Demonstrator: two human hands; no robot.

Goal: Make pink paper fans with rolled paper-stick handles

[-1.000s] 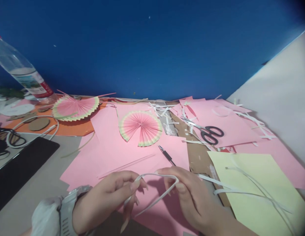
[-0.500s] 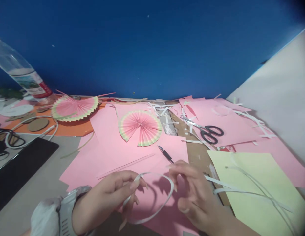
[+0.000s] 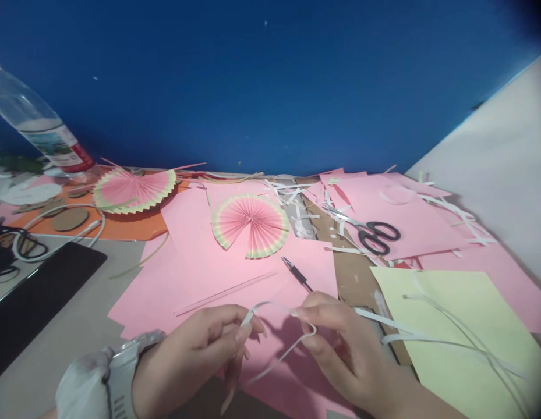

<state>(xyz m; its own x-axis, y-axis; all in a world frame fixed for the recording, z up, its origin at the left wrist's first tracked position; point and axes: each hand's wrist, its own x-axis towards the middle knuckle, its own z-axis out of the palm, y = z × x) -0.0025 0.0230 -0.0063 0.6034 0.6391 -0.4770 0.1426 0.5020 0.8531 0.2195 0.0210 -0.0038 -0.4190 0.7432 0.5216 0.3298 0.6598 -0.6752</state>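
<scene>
A thin white paper strip (image 3: 281, 356) curves in a loop between my hands above pink paper (image 3: 183, 256). My left hand (image 3: 204, 343), with a watch at the wrist, pinches the strip between thumb and index finger. On the loop's other side, my right hand (image 3: 340, 337) has its thumb and index finger on the strip, which bends sharply there. Just beyond the right hand lies a black pen (image 3: 297, 273). A pleated pink and green paper fan (image 3: 250, 226), round with a wedge-shaped gap, rests farther back on the pink paper.
Black-handled scissors (image 3: 375, 237) and white scraps lie at the back right. Pale green paper (image 3: 462, 326) with strips is at the right. Toward the left are a phone-like black slab (image 3: 47, 297), a cable, a second fan (image 3: 137, 189) and a plastic bottle (image 3: 47, 131).
My right hand has moved left and closed its thumb and index finger on the loop. The round loop is now bent at its right side. My left hand keeps its pinch.
</scene>
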